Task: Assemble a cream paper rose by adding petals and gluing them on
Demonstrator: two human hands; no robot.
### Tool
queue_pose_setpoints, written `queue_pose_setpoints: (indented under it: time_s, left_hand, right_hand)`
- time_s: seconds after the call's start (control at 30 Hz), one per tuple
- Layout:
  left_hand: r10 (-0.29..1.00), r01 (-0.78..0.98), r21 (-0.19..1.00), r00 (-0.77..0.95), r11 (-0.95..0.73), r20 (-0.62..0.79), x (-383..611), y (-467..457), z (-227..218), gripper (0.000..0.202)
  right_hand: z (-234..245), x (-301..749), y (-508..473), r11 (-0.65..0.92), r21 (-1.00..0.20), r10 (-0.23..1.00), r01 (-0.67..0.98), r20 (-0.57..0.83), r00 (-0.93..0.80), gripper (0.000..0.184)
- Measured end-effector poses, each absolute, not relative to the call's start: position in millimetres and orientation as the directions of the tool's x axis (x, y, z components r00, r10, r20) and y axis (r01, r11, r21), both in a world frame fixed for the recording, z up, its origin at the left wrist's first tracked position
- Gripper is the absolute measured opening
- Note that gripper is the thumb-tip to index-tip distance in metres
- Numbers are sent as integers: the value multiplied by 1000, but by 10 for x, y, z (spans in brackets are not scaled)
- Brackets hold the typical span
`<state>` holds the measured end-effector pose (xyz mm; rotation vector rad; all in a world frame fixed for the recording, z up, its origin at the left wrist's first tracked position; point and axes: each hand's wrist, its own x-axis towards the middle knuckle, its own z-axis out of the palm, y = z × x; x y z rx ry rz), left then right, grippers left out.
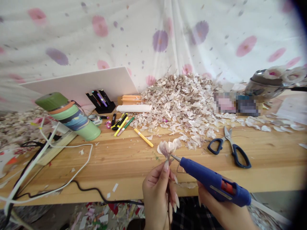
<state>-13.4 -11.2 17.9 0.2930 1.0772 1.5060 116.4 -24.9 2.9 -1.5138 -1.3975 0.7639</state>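
Observation:
Near the table's front edge, my left hand [158,188] pinches a pale petal flower [167,149] at its base, with a thin brown stem [169,204] running down past the fingers. My right hand [216,204] is wrapped round the handle of a blue hot glue gun [213,179], partly hidden behind it. The gun's metal nozzle points left, its tip touching or very close to the flower's base. A white glue stick [268,210] sticks out of the gun's rear. Scissors [229,143] with dark handles lie spread on the table to the right.
A large heap of dried petals [182,99] covers the back of the wooden table [115,159]. At left stand a green bottle [72,118], cables [90,153] and a pen holder [102,103]. Loose markers [144,138] lie mid-table; a metal pot [263,84] is back right.

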Motion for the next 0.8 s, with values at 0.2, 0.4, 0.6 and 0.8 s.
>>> queue_pose_setpoints:
  time_s: [0.2,0.4,0.6,0.8]
  left_hand:
    - [883,-639,754,-255,151,-393,-149,-103,172,37]
    - [892,-676,717,-204,168,-402,-184,-92,119,40]
    - [907,-704,688,-155,177,-392,-201,-87,87,37]
    - [905,-709,682,-149,182,-397,-195,-77,76,36]
  right_hand:
    - [28,1165,-249,53,-904,981,425,128,149,26]
    - [34,1158,-241,43,-916,979,398,118,167,25]
    - [25,1165,-245,47,-913,981,405,119,153,24]
    - [14,1150,-244,58,-909,975,412,140,171,25]
